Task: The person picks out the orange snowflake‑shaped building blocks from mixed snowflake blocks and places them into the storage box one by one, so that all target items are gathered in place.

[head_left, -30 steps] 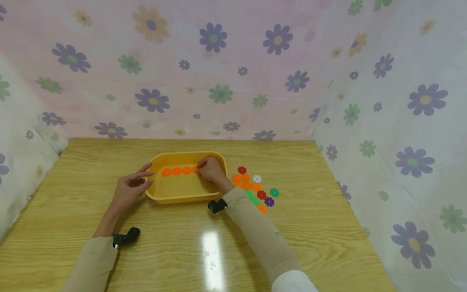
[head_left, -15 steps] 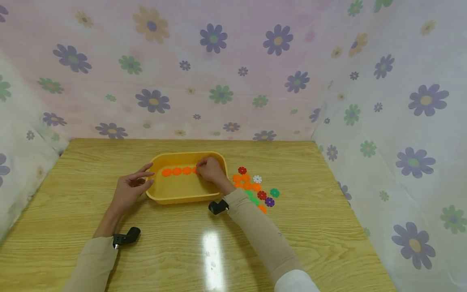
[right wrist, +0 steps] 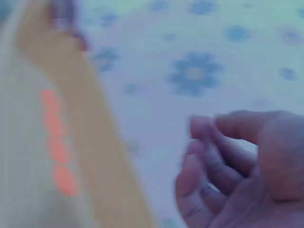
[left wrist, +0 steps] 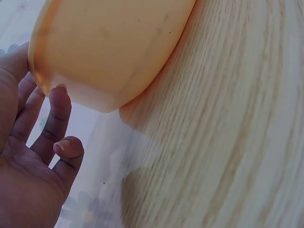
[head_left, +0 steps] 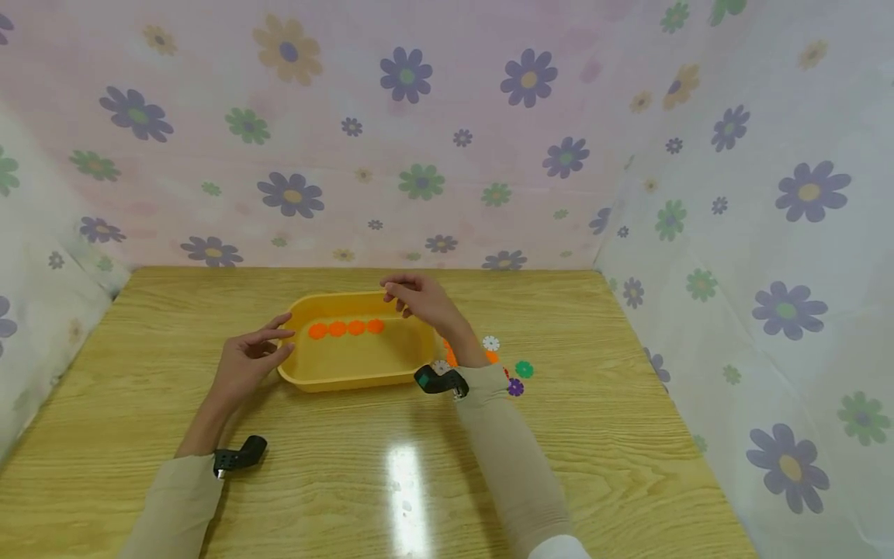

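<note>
In the head view, a row of several orange flower-shaped plastic discs (head_left: pixel 347 328), edge to edge, lies in a yellow plastic basin (head_left: pixel 356 380). My left hand (head_left: pixel 240 365) holds the basin's left end; in the left wrist view, thumb and fingers are at the rim while the last two fingers stay outside the wall. Above the basin's far right corner is my right hand (head_left: pixel 426 301), its fingers loosely bent. Nothing shows between those fingers in the blurred right wrist view.
Loose flower discs lie right of the basin: white (head_left: pixel 491 343), green (head_left: pixel 524 369) and purple (head_left: pixel 515 387) ones, plus others partly hidden by my right forearm. A flowered cloth (head_left: pixel 419 140) backs the wooden table (head_left: pixel 314 481).
My right hand has let go of the rightmost orange disc in the row and moved up and to the right. The left hand and the basin have stayed in place.
</note>
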`<state>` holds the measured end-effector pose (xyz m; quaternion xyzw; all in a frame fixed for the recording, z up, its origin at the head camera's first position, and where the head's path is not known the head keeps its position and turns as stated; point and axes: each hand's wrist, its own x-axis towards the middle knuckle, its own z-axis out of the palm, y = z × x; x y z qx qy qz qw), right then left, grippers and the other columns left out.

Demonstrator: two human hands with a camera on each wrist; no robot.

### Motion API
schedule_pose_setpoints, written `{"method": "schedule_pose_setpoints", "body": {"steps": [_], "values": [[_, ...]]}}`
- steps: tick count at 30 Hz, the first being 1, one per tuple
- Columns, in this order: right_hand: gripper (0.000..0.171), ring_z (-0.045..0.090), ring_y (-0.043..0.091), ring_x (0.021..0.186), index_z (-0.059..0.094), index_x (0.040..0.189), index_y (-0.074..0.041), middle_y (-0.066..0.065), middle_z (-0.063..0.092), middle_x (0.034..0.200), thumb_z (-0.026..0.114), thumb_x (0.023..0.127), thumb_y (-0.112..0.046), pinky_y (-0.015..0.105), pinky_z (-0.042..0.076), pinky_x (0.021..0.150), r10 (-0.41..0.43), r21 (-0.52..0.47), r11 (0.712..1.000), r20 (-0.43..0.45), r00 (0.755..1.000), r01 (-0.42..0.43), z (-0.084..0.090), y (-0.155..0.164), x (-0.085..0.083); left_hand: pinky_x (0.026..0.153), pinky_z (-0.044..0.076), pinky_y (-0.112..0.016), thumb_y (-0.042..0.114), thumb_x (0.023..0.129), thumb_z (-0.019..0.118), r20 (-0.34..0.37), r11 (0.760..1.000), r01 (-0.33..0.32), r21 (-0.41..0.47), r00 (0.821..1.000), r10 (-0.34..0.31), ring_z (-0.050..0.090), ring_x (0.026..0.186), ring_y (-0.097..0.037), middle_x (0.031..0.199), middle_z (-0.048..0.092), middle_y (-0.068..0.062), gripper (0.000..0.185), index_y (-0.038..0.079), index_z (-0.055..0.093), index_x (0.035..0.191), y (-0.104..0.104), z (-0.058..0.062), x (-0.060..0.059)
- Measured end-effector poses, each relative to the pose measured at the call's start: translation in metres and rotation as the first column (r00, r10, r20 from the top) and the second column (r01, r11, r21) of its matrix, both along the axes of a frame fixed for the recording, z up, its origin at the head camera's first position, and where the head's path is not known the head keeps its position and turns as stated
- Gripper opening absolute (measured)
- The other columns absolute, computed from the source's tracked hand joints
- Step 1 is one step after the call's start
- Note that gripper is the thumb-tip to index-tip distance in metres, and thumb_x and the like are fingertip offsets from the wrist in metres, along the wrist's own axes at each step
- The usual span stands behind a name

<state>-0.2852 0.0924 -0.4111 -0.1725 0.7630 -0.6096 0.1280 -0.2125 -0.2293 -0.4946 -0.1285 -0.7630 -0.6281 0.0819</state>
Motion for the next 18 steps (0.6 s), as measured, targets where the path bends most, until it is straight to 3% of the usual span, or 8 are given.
{"method": "schedule_pose_setpoints", "body": {"steps": [5, 11, 18], "values": [[0.031, 0.057, 0.047, 0.098, 0.065, 0.131, -0.003, 0.024, 0.067, 0.113, 0.051, 0.109, -0.020, 0.042, 0.053, 0.079, -0.066, 0.059, 0.996, -0.039, 0.997, 0.068, 0.009, 0.042, 0.008, 0.074, 0.050, -0.012, 0.002, 0.095, 0.070, 0.004, 1.000, -0.015, -0.026, 1.000, 0.015, 0.063, 0.110, 0.006, 0.144, 0.061, -0.004, 0.027, -0.015, 0.068, 0.117, 0.000, 0.000, 0.000], [0.036, 0.058, 0.050, 0.104, 0.063, 0.134, 0.000, 0.027, 0.067, 0.118, 0.051, 0.108, -0.023, 0.050, 0.055, 0.086, -0.187, 0.138, 0.972, -0.028, 0.982, 0.189, -0.014, 0.100, 0.020, 0.074, 0.049, -0.012, 0.002, 0.095, 0.070, 0.007, 0.999, -0.023, -0.029, 1.000, 0.024, 0.062, 0.112, 0.007, 0.144, 0.061, -0.004, 0.027, -0.015, 0.069, 0.116, -0.001, -0.003, 0.000], [0.041, 0.064, 0.040, 0.104, 0.055, 0.141, 0.005, 0.026, 0.065, 0.127, 0.052, 0.108, -0.019, 0.048, 0.054, 0.088, -0.100, 0.315, 0.944, 0.001, 0.995, 0.094, -0.042, 0.153, 0.035, 0.074, 0.049, -0.012, 0.001, 0.096, 0.069, -0.008, 1.000, -0.018, -0.018, 1.000, 0.018, 0.062, 0.112, 0.006, 0.144, 0.061, -0.006, 0.027, -0.017, 0.068, 0.116, -0.001, -0.003, -0.002]]}}
